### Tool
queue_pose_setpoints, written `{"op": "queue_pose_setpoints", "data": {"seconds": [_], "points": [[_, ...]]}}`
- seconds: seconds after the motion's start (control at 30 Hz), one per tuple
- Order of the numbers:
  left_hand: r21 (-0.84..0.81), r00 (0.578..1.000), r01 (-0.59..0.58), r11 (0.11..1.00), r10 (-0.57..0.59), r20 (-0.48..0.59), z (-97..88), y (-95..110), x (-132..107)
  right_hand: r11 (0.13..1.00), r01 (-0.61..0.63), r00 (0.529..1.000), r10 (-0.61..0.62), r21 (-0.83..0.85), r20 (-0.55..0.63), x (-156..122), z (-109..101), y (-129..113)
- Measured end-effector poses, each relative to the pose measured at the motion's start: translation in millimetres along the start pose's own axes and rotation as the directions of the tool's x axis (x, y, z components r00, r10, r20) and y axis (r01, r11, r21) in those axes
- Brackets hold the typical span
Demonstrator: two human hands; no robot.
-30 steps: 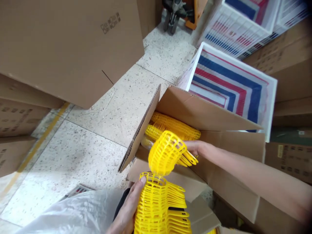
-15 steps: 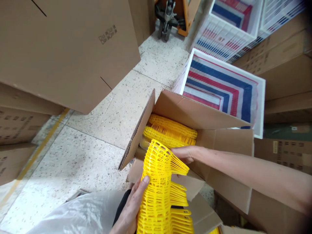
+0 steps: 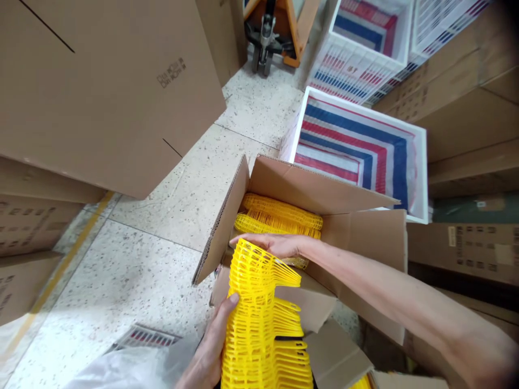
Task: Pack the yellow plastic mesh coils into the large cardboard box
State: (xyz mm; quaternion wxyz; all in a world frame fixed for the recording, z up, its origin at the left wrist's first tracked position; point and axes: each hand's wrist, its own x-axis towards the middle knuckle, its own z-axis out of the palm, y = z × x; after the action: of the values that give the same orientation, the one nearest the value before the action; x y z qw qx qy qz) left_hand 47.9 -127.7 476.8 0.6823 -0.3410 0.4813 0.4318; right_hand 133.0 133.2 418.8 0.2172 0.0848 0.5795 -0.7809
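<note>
A long nested stack of yellow plastic mesh pieces (image 3: 251, 319), with slotted tabs sticking out on its right side, leans up toward the box. My left hand (image 3: 213, 343) grips it from the left, thumb resting on the mesh. At the stack's far end is my right hand (image 3: 279, 246), fingers stretched out along that end; part of them is hidden behind the mesh. Beyond it, more yellow mesh stacks (image 3: 284, 210) lie inside an open cardboard box (image 3: 324, 189).
A white crate (image 3: 424, 173) with a striped liner stands behind the box, and further crates (image 3: 365, 65) are stacked beyond. Large cartons (image 3: 101, 97) rise at left. An orange pallet jack (image 3: 294, 40) is at the back. Clear plastic sheeting (image 3: 138, 367) lies at lower left.
My right hand has moved left from beside the tabs to the far end of the stack, its fingers now stretched out. The left hand keeps its hold. The view has shifted slightly.
</note>
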Motion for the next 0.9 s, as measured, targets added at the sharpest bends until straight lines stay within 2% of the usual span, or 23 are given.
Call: {"op": "queue_pose_setpoints", "data": {"seconds": [0.13, 0.27, 0.33, 0.47, 0.63, 0.7, 0.8, 0.9], "points": [[0.042, 0.999, 0.014, 0.999, -0.012, -0.053, 3.1, 6, -3, 0.999, 0.047, 0.999, -0.047, -0.004, 0.015, 2, 2, 6], [0.097, 1.000, -0.030, 0.995, 0.030, 0.005, 7.3, 13, -2, 0.998, 0.043, 0.998, -0.041, -0.049, 0.052, 9, -3, 8], [0.090, 1.000, -0.022, 0.996, 0.021, 0.015, 8.5, 15, -2, 0.997, 0.023, 1.000, -0.024, -0.074, -0.002, 13, -4, 8], [0.101, 0.999, -0.024, 0.995, 0.026, -0.023, 9.2, 18, -3, 0.993, 0.001, 0.983, -0.023, -0.116, -0.182, 16, 2, 6], [0.077, 0.999, -0.027, 0.997, 0.030, -0.030, 9.2, 19, -5, 0.997, -0.001, 0.962, -0.019, -0.074, -0.272, 7, 6, -6], [0.064, 0.999, -0.039, 0.997, 0.039, -0.011, 8.9, 18, -5, 0.998, -0.052, 0.967, 0.039, -0.044, -0.254, 0, 7, -13], [0.046, 0.998, -0.067, 0.997, 0.066, 0.021, 9.0, 17, -7, 0.982, -0.131, 0.975, 0.152, 0.135, -0.164, -8, 12, -20], [0.029, 0.994, -0.096, 0.995, 0.094, 0.058, 9.1, 18, -9, 0.969, -0.116, 0.986, 0.138, 0.218, -0.090, -12, 17, -23]]}}
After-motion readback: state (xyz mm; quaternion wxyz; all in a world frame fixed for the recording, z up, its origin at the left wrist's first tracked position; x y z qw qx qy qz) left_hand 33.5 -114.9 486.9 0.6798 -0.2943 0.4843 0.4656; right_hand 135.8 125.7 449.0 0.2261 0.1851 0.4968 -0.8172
